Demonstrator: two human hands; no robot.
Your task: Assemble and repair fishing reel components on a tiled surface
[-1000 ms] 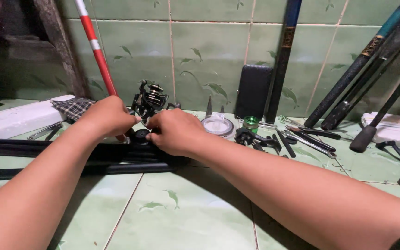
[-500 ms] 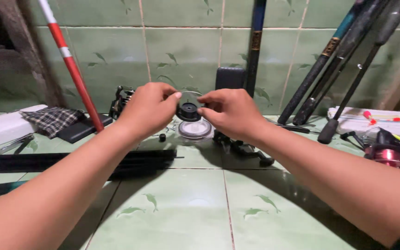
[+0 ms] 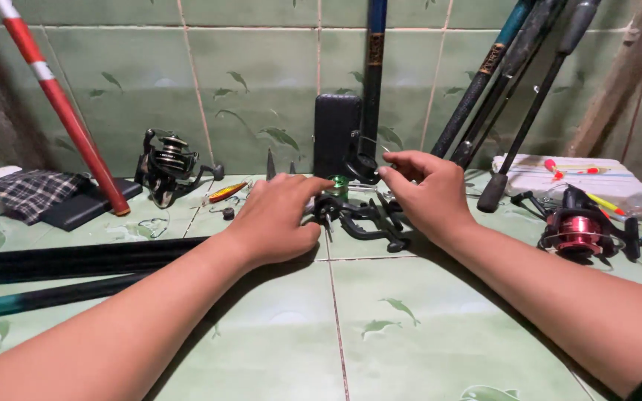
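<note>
While both our hands meet over the green tiled tabletop (image 3: 410,327), we list the following. Left hand (image 3: 276,223): fingers loosely curled, resting on a dark reel part (image 3: 362,219), apparently steadying it; whether it clamps anything we cannot tell. Right hand (image 3: 429,197): thumb and forefinger pinched together on a small black ring piece (image 3: 363,167), held just above the reel part, at twelve o'clock from it, likely for fitting or lifting. The reel part lies between the two hands, touching both. At ten o'clock, a black reel (image 3: 169,163) and a red pole (image 3: 61,104). At three o'clock, a red reel (image 3: 577,230). At nine o'clock, dark rods (image 3: 53,260) lie flat; more rods (image 3: 499,82) lean on the wall.
</note>
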